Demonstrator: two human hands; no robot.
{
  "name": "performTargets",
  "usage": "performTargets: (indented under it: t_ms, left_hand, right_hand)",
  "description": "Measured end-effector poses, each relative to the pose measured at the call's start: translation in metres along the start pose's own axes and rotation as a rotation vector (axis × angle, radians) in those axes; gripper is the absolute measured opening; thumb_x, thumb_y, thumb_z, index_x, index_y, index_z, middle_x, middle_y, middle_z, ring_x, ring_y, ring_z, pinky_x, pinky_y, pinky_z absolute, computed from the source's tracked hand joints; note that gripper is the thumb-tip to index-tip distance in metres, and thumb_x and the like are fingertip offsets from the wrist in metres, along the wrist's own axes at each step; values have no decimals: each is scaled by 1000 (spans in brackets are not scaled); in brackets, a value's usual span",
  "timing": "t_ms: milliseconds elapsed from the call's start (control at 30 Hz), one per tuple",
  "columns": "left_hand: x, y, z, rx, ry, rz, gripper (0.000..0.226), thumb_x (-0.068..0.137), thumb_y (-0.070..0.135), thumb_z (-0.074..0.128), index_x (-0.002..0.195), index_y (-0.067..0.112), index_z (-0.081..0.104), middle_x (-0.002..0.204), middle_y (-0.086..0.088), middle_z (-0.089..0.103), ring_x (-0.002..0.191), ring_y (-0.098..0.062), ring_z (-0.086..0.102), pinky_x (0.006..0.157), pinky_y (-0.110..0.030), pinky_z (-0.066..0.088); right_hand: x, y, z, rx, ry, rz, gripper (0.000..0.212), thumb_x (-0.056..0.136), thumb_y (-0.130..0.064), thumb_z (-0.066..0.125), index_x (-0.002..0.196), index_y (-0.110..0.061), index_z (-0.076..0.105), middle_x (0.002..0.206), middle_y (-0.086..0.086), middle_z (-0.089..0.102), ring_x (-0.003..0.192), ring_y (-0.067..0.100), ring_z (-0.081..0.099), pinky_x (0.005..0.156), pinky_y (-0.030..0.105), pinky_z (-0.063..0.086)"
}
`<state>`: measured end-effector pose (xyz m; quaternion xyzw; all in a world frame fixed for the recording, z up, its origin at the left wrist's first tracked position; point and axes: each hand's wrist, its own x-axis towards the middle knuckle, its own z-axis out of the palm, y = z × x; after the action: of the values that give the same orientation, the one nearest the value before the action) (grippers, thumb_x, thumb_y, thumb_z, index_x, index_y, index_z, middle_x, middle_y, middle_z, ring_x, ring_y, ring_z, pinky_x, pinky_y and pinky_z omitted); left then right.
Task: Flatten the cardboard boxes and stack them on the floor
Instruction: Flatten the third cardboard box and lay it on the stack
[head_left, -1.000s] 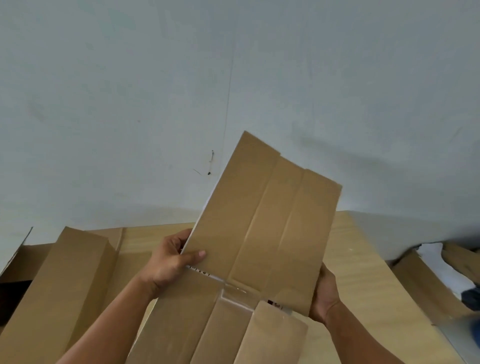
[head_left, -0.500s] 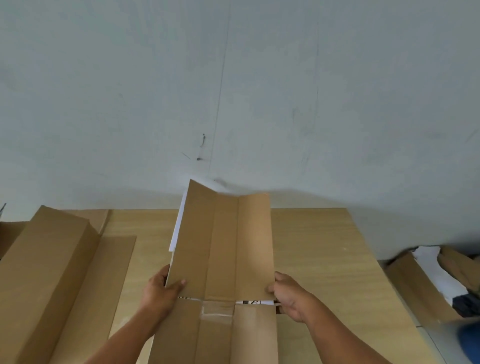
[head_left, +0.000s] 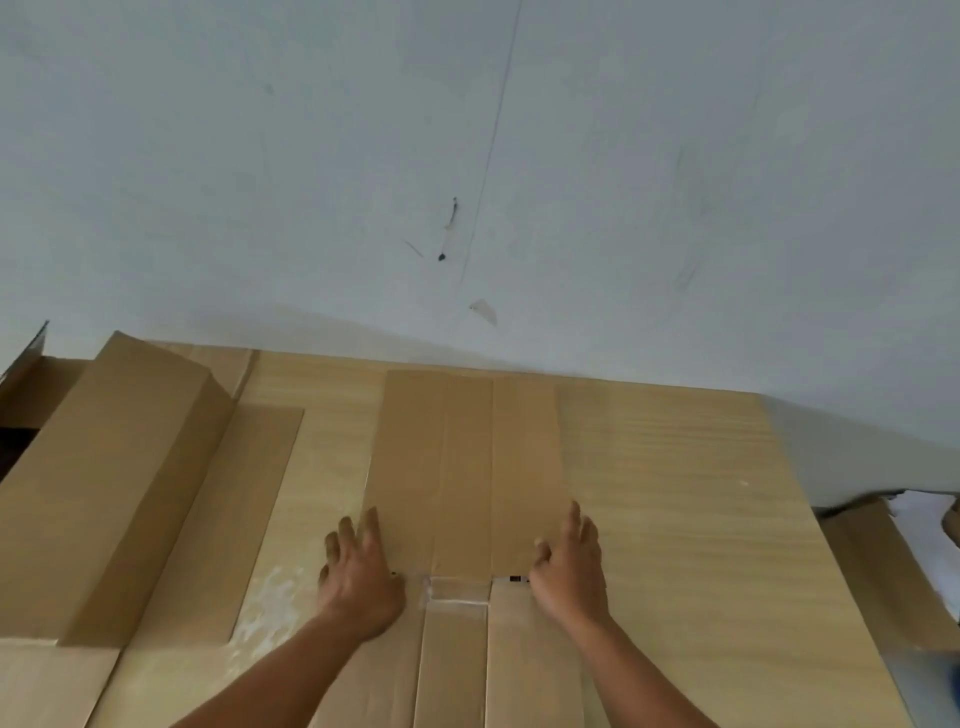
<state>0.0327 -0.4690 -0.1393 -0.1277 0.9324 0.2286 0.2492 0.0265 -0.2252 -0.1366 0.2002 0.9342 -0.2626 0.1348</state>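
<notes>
Left hand (head_left: 358, 577): laid palm down, fingers (head_left: 370, 525) straight, slightly spread, pointing away from the body. Right hand (head_left: 569, 566): laid palm down, fingers (head_left: 574, 519) straight and close together, thumb out to their left. Set side by side, apart, about level. Forearms bare, reaching forward behind the fingers, drawing slightly inward.

Dark print (head_left: 514, 578) on the flattened box (head_left: 467, 467) is unreadable.

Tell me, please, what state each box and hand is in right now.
middle box: flattened, lying on the table.
left box: assembled, not flattened.
cardboard sheet: flat, beside the left box.
left hand: open, pressing the middle box's left edge.
right hand: open, pressing its right edge.
</notes>
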Motion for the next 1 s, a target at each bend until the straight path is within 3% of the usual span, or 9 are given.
performTargets:
  t_ms: [100, 200, 300, 433, 533, 667, 733, 900, 1000]
  left_hand:
    - [-5, 11, 17, 227, -22, 192, 82, 96, 45, 43, 156, 29, -10, 161, -10, -26, 149, -39, -19, 120, -54, 3]
    - [-5, 16, 39, 375, -91, 343, 66, 100, 50, 23, 154, 38, -13, 156, -2, -38, 145, -33, -30, 118, -57, -8]
    - [-1, 10, 60, 463, -176, 359, 72, 81, 63, -10, 147, 39, -29, 143, 4, -56, 132, -28, -52, 116, -58, -15]
    - [6, 1, 70, 516, -213, 327, 66, 74, 70, -26, 130, 42, -47, 131, 7, -65, 117, -22, -62, 114, -59, -20]
    - [5, 2, 70, 519, -203, 324, 68, 77, 69, -20, 134, 41, -44, 141, 6, -57, 125, -24, -57, 114, -59, -20]
    - [2, 0, 65, 524, -180, 313, 67, 95, 65, 3, 146, 38, -32, 149, 6, -48, 137, -24, -45, 116, -58, -16]
    - [0, -2, 63, 517, -154, 304, 69, 95, 65, 4, 147, 37, -31, 150, 8, -47, 138, -21, -44, 116, -58, -17]
    - [-2, 2, 66, 470, -131, 238, 68, 96, 62, 4, 147, 34, -31, 149, 8, -47, 139, -20, -42, 114, -61, -18]
    - [0, 5, 66, 488, -177, 201, 68, 96, 63, 4, 146, 34, -32, 149, 9, -48, 138, -20, -43, 112, -66, -15]
  right_hand:
    - [-10, 0, 23, -234, 137, -358, 64, 92, -29, 49, 151, -12, 31, 155, 19, 33, 143, 37, 33, 113, 46, 35]
    - [-23, -1, 59, -331, -14, -589, 60, 92, -34, 44, 149, -19, 34, 159, 11, 30, 144, 33, 32, 117, 46, 30]
    - [-29, 4, 90, -377, -111, -618, 58, 94, -36, 39, 148, -16, 35, 162, 6, 22, 148, 29, 23, 119, 45, 24]
    - [-23, 24, 101, -373, -128, -680, 61, 101, -38, 33, 155, -13, 20, 165, 4, 5, 151, 19, -8, 117, 39, 0]
    - [-20, 26, 96, -371, -145, -712, 61, 102, -37, 30, 156, -11, 17, 165, 3, 4, 151, 18, -7, 118, 39, 4]
    - [-21, 41, 85, -423, -62, -575, 62, 99, -40, 34, 150, -5, 34, 161, 9, 22, 148, 25, 21, 117, 43, 14]
    - [-19, 55, 76, -431, -15, -517, 67, 99, -46, 31, 150, -3, 32, 161, 11, 23, 148, 26, 21, 119, 43, 12]
    - [-19, 53, 71, -462, -79, -446, 70, 100, -51, 19, 151, -4, 27, 162, 10, 18, 149, 23, 13, 118, 42, 4]
    - [-17, 47, 66, -472, -113, -395, 69, 100, -54, 17, 150, -9, 30, 161, 5, 18, 146, 22, 19, 117, 40, 0]
